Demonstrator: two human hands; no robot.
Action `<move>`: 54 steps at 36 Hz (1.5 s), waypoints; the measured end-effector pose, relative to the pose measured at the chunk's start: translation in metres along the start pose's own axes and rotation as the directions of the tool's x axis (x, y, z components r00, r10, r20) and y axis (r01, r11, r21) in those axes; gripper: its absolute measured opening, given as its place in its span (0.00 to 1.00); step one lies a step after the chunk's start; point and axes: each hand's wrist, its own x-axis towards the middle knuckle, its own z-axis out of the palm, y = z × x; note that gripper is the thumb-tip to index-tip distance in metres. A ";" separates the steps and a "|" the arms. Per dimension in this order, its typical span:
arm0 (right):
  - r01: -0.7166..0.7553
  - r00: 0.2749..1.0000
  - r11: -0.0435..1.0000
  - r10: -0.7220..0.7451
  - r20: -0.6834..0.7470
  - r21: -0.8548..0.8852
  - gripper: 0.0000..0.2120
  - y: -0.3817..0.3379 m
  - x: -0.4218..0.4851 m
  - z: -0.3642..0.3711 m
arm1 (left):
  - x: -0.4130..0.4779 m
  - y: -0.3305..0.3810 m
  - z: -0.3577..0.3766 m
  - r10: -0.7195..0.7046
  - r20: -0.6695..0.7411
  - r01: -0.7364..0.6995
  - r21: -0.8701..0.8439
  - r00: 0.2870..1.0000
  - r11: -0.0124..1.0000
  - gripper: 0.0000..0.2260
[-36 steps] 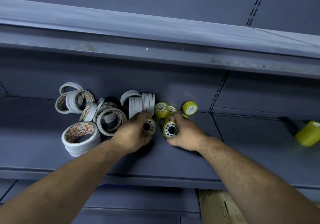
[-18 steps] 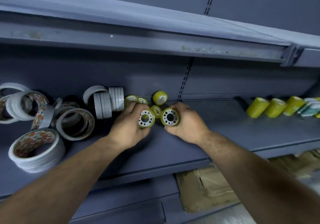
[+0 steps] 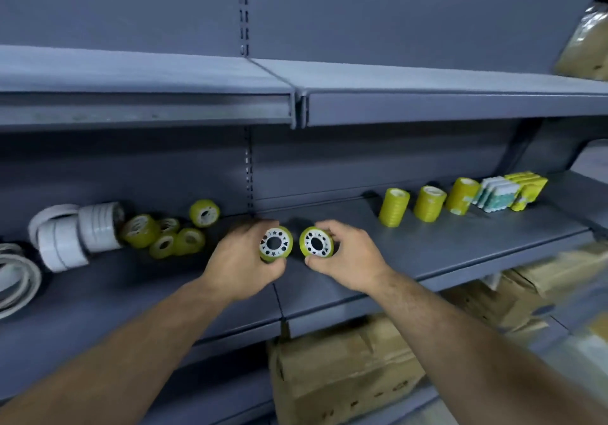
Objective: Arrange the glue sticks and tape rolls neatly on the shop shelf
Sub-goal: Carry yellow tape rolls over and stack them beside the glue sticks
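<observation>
1. Plainly, we had a small yellow-green tape roll in each hand. The left hand (image 3: pixel 241 265) gripped one patterned roll (image 3: pixel 275 244), fingers curled over its top and thumb under it, with its star-printed face turned toward us.
2. The right hand (image 3: pixel 348 260) pinched the other patterned roll (image 3: pixel 316 243) the same way, fingers arched over the rim and thumb beneath. The two rolls sat just beside each other without touching, held over the front part of the middle shelf (image 3: pixel 427 253), near the joint between its two bays.
3. Done, as we judged it: three upright stacks of yellow rolls (image 3: pixel 393 207) stood in a row toward the right of that shelf, with flat packets (image 3: pixel 498 193) beside them at the far end.
4. Left to do: a loose heap of yellow rolls (image 3: pixel 164 237) lay tumbled near the back panel on the left. White tape rolls (image 3: pixel 75 233) leaned unevenly beside it, and wider white rolls (image 3: pixel 16 276) lay at the left edge.
5. We could pick out no glue sticks. The packets were too blurred for us to tell what they held, so the sticks were perhaps among them.
6. We judged the task well short of half done, and the two rolls in hand were probably bound for the row of stacks.
</observation>
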 end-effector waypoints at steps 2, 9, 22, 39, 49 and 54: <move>-0.008 1.000 1.000 0.008 -0.009 -0.004 0.28 0.022 -0.002 -0.023 | 0.009 0.029 0.016 0.008 -0.004 -0.008 0.015 1.000 1.000 0.26; -0.071 0.996 0.997 0.070 -0.060 -0.011 0.32 0.091 -0.005 -0.100 | 0.048 0.104 0.067 0.010 0.086 -0.008 -0.024 0.996 1.000 0.29; -0.249 0.953 0.968 0.246 -0.179 0.006 0.33 0.165 0.004 -0.175 | 0.123 0.190 0.124 0.157 0.192 -0.141 -0.096 0.969 0.985 0.20; -0.256 0.962 0.938 0.224 -0.157 -0.234 0.22 0.212 0.083 -0.234 | 0.211 0.199 0.170 0.234 0.286 -0.263 0.067 0.929 0.963 0.33; -0.065 0.996 0.952 0.080 0.039 -0.299 0.24 0.247 0.161 -0.246 | 0.210 0.220 0.159 0.025 0.179 -0.065 0.225 0.983 0.972 0.27; 0.073 0.988 0.942 -0.023 0.153 -0.329 0.20 0.254 0.175 -0.244 | 0.202 0.219 0.167 -0.042 0.095 0.011 0.301 0.995 0.954 0.29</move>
